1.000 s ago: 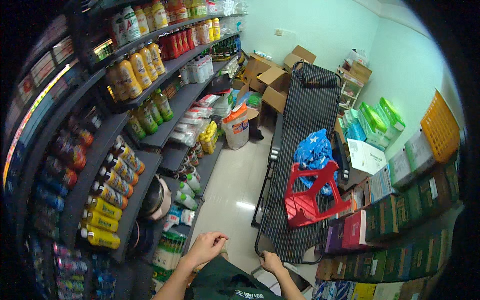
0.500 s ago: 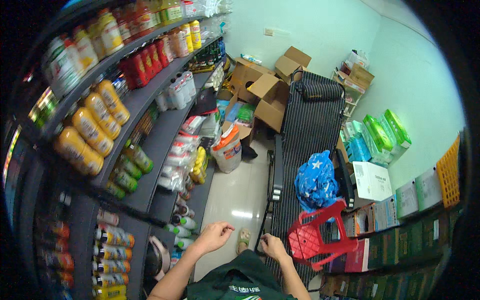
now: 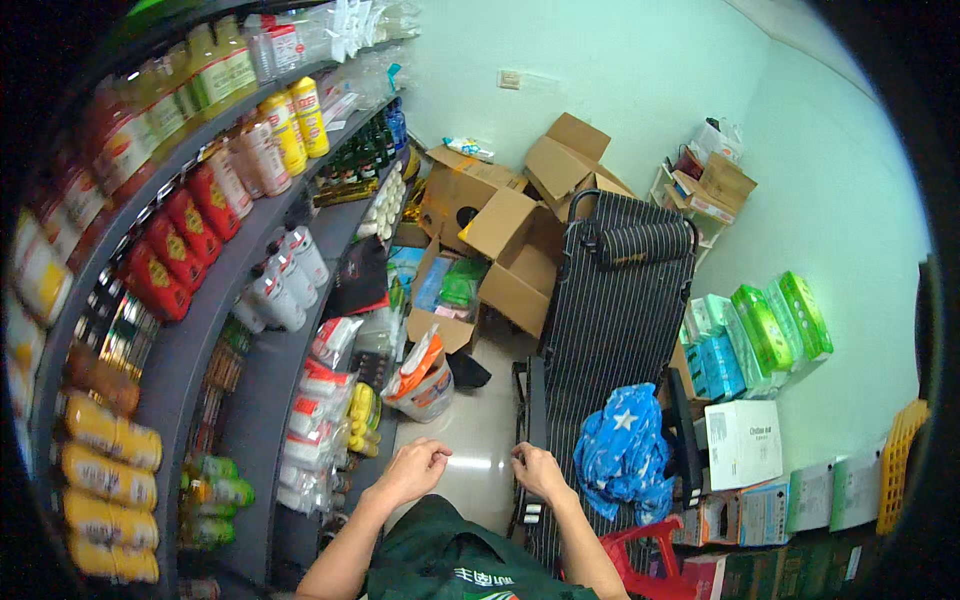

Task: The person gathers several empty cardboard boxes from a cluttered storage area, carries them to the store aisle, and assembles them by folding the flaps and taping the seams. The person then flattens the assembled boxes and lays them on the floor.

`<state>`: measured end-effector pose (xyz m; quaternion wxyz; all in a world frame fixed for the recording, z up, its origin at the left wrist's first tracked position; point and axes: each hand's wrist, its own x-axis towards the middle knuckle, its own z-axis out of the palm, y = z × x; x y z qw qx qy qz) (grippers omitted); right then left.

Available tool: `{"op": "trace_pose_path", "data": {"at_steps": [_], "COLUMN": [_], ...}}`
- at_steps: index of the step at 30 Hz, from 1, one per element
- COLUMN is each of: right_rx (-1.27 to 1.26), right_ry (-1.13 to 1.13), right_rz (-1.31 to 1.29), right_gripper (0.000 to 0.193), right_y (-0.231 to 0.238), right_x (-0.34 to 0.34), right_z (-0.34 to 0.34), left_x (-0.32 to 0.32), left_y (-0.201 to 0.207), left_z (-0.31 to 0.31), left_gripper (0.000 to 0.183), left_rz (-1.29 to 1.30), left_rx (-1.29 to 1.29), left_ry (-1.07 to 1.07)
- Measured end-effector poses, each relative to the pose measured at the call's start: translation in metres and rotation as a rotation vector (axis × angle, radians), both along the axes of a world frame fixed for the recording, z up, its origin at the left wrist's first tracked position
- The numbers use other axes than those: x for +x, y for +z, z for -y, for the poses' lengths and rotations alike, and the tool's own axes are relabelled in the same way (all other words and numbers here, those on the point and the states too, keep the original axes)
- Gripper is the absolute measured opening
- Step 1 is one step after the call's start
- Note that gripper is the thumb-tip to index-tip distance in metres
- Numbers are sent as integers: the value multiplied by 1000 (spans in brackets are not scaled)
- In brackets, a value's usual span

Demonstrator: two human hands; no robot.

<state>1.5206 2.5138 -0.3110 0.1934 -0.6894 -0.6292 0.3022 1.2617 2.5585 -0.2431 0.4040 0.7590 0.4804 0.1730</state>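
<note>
My left hand (image 3: 412, 470) hangs above the pale tiled floor (image 3: 465, 415), fingers loosely bent and nothing in them. Nearest it on the left stand packaged goods on the lower shelves, and ahead is a white and orange bag (image 3: 420, 385). My right hand (image 3: 538, 470) is likewise empty, its fingers loosely curled, over the near end of a black striped folding lounger (image 3: 610, 320). It appears apart from the lounger's frame. A crumpled blue cloth or plastic bundle with white stars (image 3: 625, 450) lies on the lounger, right of that hand.
Dark shelves (image 3: 190, 350) with bottles and packets curve along my left. Open cardboard boxes (image 3: 520, 240) crowd the far end. A red plastic stool (image 3: 645, 560) sits at the lower right. Green tissue packs (image 3: 765, 325) and a white box (image 3: 743, 443) line the right wall.
The view has shifted forward and tilted up, so the lounger and stool sit lower in the picture. Both hands stay raised in front of me, empty, with the right one slightly higher.
</note>
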Motion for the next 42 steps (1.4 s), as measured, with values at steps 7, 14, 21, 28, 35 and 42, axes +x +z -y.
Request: {"op": "trace_pose_path", "data": {"at_steps": [7,14,21,28,35,42], "right_rx": [77,203,381,408,297,487], "right_ry": [-22,-130,-209,-268,-119,-296], "right_rz": [61,168,359,826,929,596], "right_gripper": [23,19,15,37,36,21], "right_y": [-8,34,61,56,79,172], "right_x": [33,99,184,266,286,260], "right_z": [-164,-321,-480,-619,-614,-469], "left_x": [24,36,58,68,139,199], "left_y": [-31,4,0,-13,3,0], "left_z": [-162,-322,-409,-459,-528,-551], "left_gripper": [25,20,21,22,22,20], "left_rz": [-23,10,55,-89,-28,51], "left_rx": [13,11,18,-111,0,7], "left_ry": [-131,-78,-173,-85,-234,-376]}}
